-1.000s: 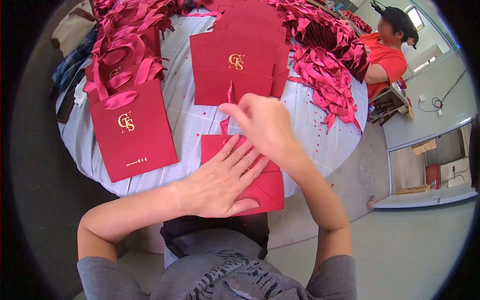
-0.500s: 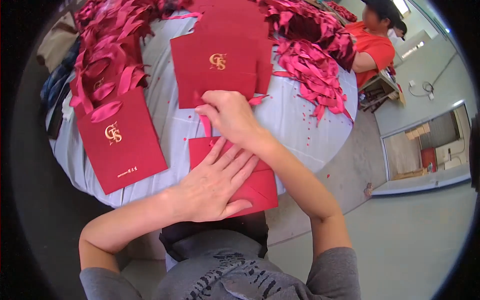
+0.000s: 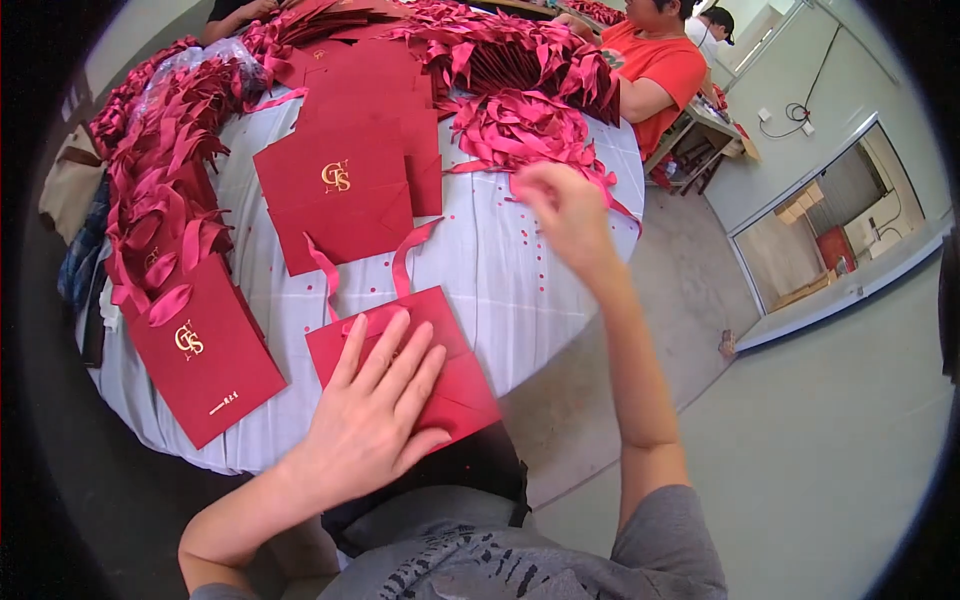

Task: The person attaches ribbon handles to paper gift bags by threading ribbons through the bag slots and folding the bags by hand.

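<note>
A flat red paper bag [image 3: 455, 385] lies at the table's near edge. My left hand [image 3: 375, 400] rests on it, open, fingers spread and palm down. Two loose ends of a pink ribbon [image 3: 324, 272] stick out past the bag's far edge. Farther off to the right, my right hand [image 3: 565, 215] is at the near side of a heap of pink ribbons [image 3: 525, 130]. Its thumb and fingers pinch together on a ribbon, slightly blurred by motion.
A stack of flat red bags [image 3: 340, 205] lies beyond my left hand. On the left, finished-looking bags with ribbon handles [image 3: 205, 360] overlap in a row. Small red dots scatter over the white tablecloth [image 3: 480, 270]. A person in an orange-red shirt [image 3: 655, 65] is at the far right.
My right hand has left the ribbon at the bag and moved right and away to the ribbon heap. My left hand stays flat on the bag. The view has shifted.
</note>
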`<state>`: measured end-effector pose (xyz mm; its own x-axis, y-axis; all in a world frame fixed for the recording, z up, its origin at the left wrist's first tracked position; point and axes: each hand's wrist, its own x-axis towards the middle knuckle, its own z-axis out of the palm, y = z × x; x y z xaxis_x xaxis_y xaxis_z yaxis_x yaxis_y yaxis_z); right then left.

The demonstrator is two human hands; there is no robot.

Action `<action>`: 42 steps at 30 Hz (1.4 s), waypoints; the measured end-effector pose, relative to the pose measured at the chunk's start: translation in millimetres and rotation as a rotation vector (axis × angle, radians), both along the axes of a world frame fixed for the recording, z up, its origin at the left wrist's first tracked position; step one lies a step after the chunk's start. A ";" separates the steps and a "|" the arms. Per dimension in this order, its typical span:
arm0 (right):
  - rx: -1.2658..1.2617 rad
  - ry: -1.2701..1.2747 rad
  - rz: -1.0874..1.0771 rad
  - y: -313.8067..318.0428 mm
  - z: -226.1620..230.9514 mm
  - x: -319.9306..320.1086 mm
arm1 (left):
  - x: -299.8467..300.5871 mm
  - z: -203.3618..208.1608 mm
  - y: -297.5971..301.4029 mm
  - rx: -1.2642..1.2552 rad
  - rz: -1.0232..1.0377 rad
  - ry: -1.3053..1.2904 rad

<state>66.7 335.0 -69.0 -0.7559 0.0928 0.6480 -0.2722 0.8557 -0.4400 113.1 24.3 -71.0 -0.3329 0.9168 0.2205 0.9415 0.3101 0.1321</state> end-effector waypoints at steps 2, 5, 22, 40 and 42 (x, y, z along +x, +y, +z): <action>0.047 -0.169 -0.096 27.8 5.8 22.5 | 12.9 11.4 -1.7 0.004 0.017 -0.043; 0.132 -0.349 -0.055 42.7 -3.5 43.1 | 23.4 13.9 -1.4 -0.040 0.028 -0.138; -0.387 0.037 0.367 -5.1 26.2 31.2 | 14.6 -20.5 -21.7 1.235 0.684 -0.926; -0.680 -0.666 0.458 -134.0 4.9 19.1 | 29.0 -42.1 -25.5 1.318 0.612 -1.012; -0.731 -0.624 0.447 -134.1 14.0 20.5 | 29.5 -42.7 -31.2 1.230 0.606 -0.944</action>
<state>87.2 200.9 -55.0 -0.9973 -0.0651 0.0325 -0.0452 0.2043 -0.9779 142.6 -6.9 -113.7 -0.9797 0.0566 0.1924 0.1832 -0.1374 0.9734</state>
